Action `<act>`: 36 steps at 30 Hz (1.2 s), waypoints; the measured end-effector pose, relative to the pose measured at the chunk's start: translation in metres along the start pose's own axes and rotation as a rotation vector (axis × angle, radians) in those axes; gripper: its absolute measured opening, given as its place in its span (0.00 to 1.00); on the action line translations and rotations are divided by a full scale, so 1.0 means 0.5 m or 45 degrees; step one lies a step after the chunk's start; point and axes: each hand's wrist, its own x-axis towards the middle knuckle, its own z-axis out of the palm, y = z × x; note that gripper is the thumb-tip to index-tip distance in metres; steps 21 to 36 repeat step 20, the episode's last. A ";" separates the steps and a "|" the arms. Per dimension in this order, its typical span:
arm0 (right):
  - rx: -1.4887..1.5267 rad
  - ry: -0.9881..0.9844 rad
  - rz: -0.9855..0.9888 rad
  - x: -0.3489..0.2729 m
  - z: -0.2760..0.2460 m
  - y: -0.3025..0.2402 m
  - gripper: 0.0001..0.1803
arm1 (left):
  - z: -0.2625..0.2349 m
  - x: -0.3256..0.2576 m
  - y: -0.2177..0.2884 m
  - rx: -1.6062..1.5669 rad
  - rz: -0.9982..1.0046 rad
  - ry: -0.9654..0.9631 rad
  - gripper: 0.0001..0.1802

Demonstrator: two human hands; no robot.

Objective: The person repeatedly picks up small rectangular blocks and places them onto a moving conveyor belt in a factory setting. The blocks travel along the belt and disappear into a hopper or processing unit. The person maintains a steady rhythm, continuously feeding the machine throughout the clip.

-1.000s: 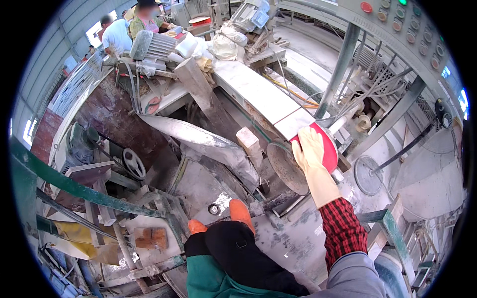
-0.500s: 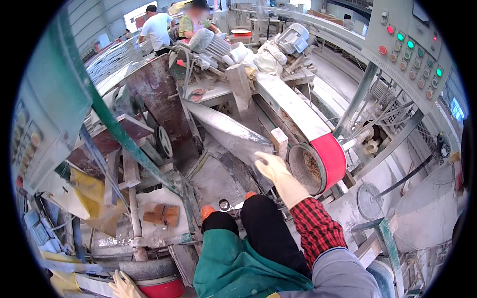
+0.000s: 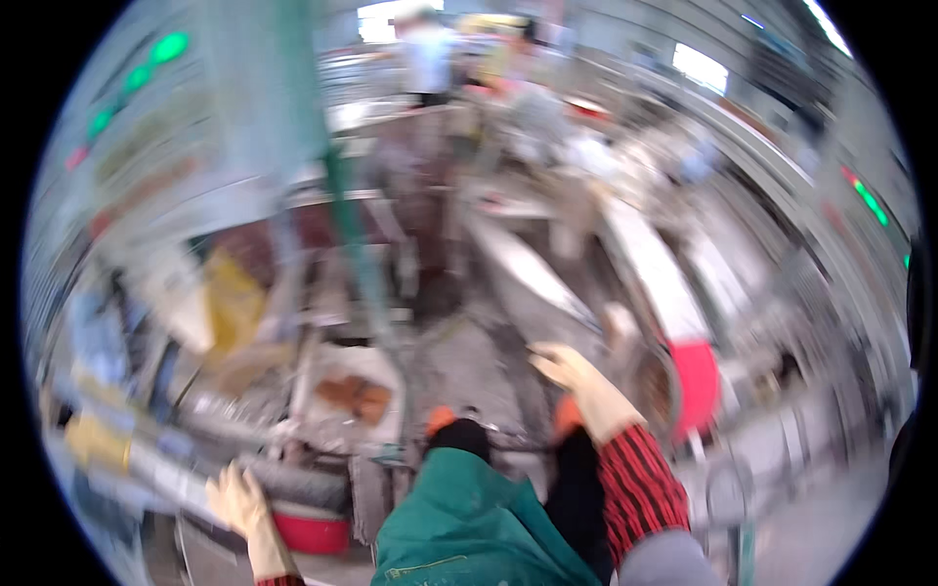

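Note:
Both my hands wear pale cream rubber gloves below red-and-black checked sleeves. My left hand has its fingers spread, at the white rail beside a dark roller with a red rounded cover. Whether it touches the rail is unclear. My right hand reaches out in front of my right leg with fingers loosely apart and nothing visible in them. It is nearest to the end of a long white-topped conveyor frame with a red rounded cover.
Fast head motion smears the scene. A dull sloping metal plate lies ahead. A green post rises left of centre, near a yellow sheet and brown pieces. Panels with green lights stand at left and right. Two people are far off.
My view has swung left, so the scene has shifted right. More of my left hand and forearm shows at the rail. My right hand has come lower, nearer my leg.

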 end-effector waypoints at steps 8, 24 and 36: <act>0.309 -0.207 0.369 -0.076 -0.015 0.024 0.23 | 0.035 0.081 -0.103 -0.005 -0.230 0.001 0.29; 0.475 -0.182 0.409 0.001 -0.033 0.037 0.23 | 0.054 0.046 -0.055 0.135 -0.416 -0.094 0.27; 0.475 -0.182 0.409 0.001 -0.033 0.037 0.23 | 0.054 0.046 -0.055 0.135 -0.416 -0.094 0.27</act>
